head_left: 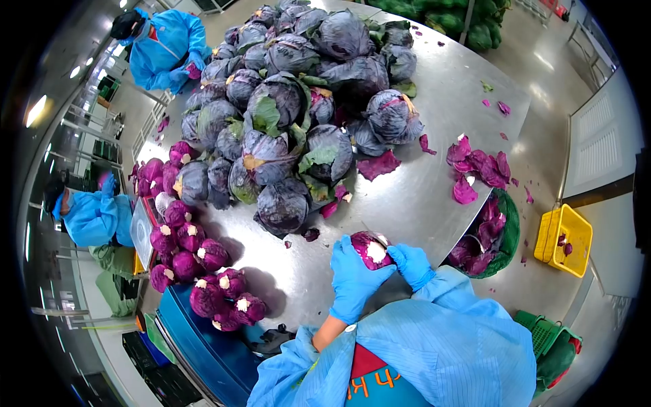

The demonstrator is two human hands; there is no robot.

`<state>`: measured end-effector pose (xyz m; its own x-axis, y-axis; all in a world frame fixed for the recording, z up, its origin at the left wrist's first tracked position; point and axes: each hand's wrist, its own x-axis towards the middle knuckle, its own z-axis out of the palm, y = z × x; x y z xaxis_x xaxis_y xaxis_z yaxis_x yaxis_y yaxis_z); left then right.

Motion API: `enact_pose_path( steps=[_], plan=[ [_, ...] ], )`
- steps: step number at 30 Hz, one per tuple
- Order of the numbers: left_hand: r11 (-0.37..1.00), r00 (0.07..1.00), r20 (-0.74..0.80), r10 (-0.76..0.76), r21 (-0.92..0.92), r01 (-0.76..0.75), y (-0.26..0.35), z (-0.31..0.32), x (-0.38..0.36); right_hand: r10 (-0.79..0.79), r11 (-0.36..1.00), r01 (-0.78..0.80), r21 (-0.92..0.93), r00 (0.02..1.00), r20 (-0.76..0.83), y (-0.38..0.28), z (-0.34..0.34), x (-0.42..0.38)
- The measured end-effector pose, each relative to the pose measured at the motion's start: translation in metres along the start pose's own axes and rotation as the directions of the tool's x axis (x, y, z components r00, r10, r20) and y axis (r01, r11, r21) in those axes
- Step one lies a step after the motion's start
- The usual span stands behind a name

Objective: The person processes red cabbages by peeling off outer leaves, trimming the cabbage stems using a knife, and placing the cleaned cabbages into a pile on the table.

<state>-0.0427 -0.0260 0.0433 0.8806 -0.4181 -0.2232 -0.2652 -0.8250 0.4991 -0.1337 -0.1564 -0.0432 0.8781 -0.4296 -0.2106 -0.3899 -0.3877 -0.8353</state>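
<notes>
A peeled red cabbage (371, 249), glossy purple with a pale cut stem, is held just above the steel table's near edge. My left hand (354, 279), in a blue glove, is wrapped round its left side and underside. On the other side my right hand (412, 266), also gloved in blue, is closed with its fingertips against the cabbage's right edge. Whether a small tool is hidden in those fingers I cannot see. Beyond my hands rises a big heap of untrimmed dark cabbages (281, 112). Several trimmed purple cabbages (186, 237) sit to the left.
Loose purple leaves (478, 163) lie on the steel table (427, 197). A green basket (513, 234) of leaves stands by its right edge, with a yellow crate (564, 241) on the floor. A blue bin (210, 346) is at lower left. Two co-workers (166, 51) stand across the left side.
</notes>
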Motion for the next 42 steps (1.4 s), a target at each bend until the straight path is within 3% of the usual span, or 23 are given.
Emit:
enact_pose_path(
  steps=[3, 6, 9, 12, 16, 19, 22, 25, 28, 29, 33, 35, 36, 37, 39, 42],
  plan=[
    [0.999, 0.999, 0.036, 0.000, -0.040, 0.002, 0.000, -0.001, 0.000, 0.033, 0.990, -0.039, 0.139, 0.998, 0.049, 0.000, -0.006, 0.001],
    [0.999, 0.999, 0.053, -0.015, -0.035, 0.017, 0.001, -0.001, 0.000, 0.162, 0.987, -0.158, -0.042, 0.975, 0.151, -0.023, -0.026, 0.002],
    [0.999, 0.998, 0.054, -0.020, -0.029, 0.021, 0.002, 0.000, -0.002, -0.002, 0.984, 0.000, 0.181, 1.000, 0.010, -0.034, -0.035, 0.014],
    [1.000, 0.998, 0.059, -0.012, -0.002, 0.012, 0.004, 0.000, -0.002, 0.033, 0.986, -0.084, 0.143, 0.945, 0.326, -0.028, -0.050, 0.039],
    [0.997, 0.987, 0.150, -0.065, 0.046, 0.059, 0.021, -0.007, 0.002, -0.106, 0.971, 0.172, -0.167, 0.933, 0.344, -0.025, -0.047, 0.056],
    [0.991, 0.989, 0.129, -0.077, 0.123, 0.061, 0.027, -0.004, 0.005, 0.112, 0.889, 0.127, -0.441, 0.872, 0.476, -0.058, -0.057, 0.074],
    [0.994, 0.989, 0.129, -0.075, 0.083, 0.065, 0.029, -0.004, 0.005, 0.038, 0.964, 0.080, -0.254, 0.904, 0.427, -0.045, -0.058, 0.081],
    [0.996, 0.993, 0.103, -0.060, 0.077, 0.052, 0.025, -0.001, 0.004, 0.031, 0.973, 0.054, -0.225, 0.933, 0.359, -0.042, -0.055, 0.081],
    [0.986, 0.986, 0.114, 0.119, 0.105, -0.131, 0.010, -0.004, -0.002, 0.064, 0.959, -0.014, -0.282, 0.983, 0.171, -0.025, -0.057, 0.090],
    [0.977, 0.974, 0.115, 0.194, 0.071, -0.203, 0.002, -0.005, -0.004, 0.102, 0.950, -0.046, -0.308, 0.981, 0.166, -0.018, -0.058, 0.092],
    [0.895, 0.895, 0.069, 0.441, -0.108, -0.433, -0.040, -0.002, -0.007, 0.236, 0.967, -0.214, -0.135, 0.957, 0.169, 0.001, -0.057, 0.085],
    [0.856, 0.863, 0.048, 0.503, -0.163, -0.490, -0.055, -0.008, -0.008, 0.191, 0.959, -0.184, -0.215, 0.981, 0.016, 0.027, -0.046, 0.083],
    [0.848, 0.885, -0.015, 0.465, -0.279, -0.451, -0.065, -0.007, -0.010, 0.160, 0.953, -0.171, -0.252, 0.985, -0.062, 0.048, -0.041, 0.084],
    [0.822, 0.905, -0.073, 0.419, -0.394, -0.412, -0.079, 0.001, -0.014, 0.221, 0.975, -0.220, -0.032, 0.975, 0.003, 0.075, -0.040, 0.087],
    [0.699, 0.950, -0.127, 0.284, -0.651, -0.296, -0.103, 0.017, -0.022, 0.272, 0.950, -0.270, -0.154, 0.962, -0.010, 0.062, -0.066, 0.079],
    [0.666, 0.986, -0.147, 0.077, -0.728, -0.160, -0.118, 0.025, -0.027, 0.232, 0.833, -0.268, -0.484, 0.963, -0.136, 0.073, -0.095, 0.073]
  ],
)
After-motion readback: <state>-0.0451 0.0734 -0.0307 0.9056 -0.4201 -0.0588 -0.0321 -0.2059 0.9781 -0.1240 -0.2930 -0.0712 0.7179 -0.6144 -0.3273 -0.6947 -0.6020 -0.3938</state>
